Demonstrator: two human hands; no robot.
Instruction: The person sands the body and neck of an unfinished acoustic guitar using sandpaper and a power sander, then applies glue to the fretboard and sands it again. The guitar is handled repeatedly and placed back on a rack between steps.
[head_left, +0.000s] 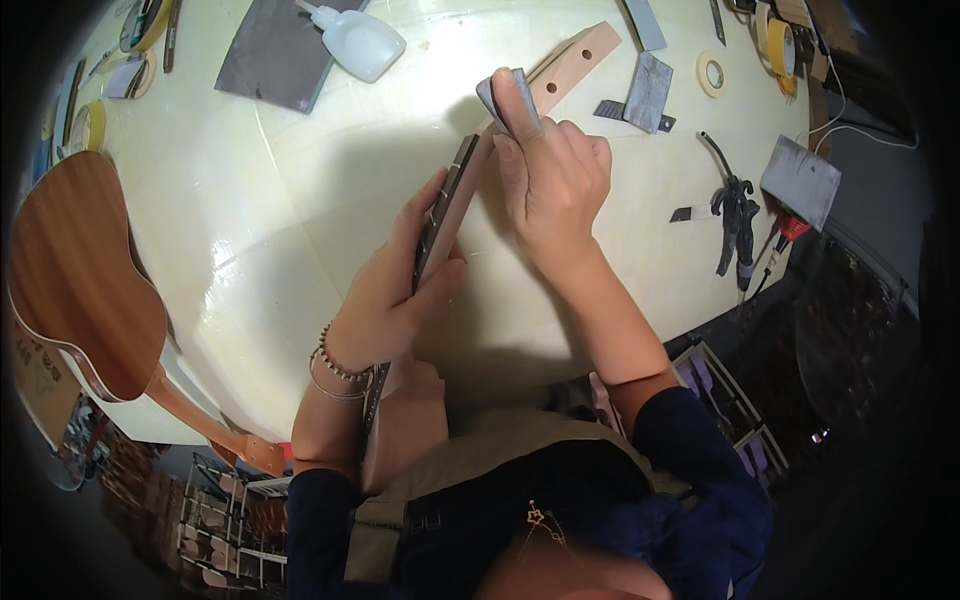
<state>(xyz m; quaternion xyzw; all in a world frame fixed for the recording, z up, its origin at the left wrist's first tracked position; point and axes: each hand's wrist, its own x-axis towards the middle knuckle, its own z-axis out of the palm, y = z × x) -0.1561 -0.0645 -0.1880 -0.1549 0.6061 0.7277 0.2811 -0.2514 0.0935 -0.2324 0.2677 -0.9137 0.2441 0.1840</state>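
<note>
A wooden instrument neck (463, 212) with a dark fretboard runs from my lap up over the table. Its pale headstock (570, 72), with round holes, points to the far right, and its broad heel (408, 425) is close to my body. My left hand (385, 295) wraps round the neck, thumb on one side and fingers on the other. My right hand (562, 190) holds a small grey piece of sandpaper (488, 98), its index finger stretched along it. The sandpaper is at the neck where the headstock begins; whether it touches is hidden.
At the left lies a brown guitar-shaped instrument (85, 280). A translucent squeeze bottle (365, 48) rests by a dark sheet (265, 60) at the back. To the right are a grey block (650, 90), a tape roll (701, 75), a black tool (738, 225) and a grey pad (803, 182).
</note>
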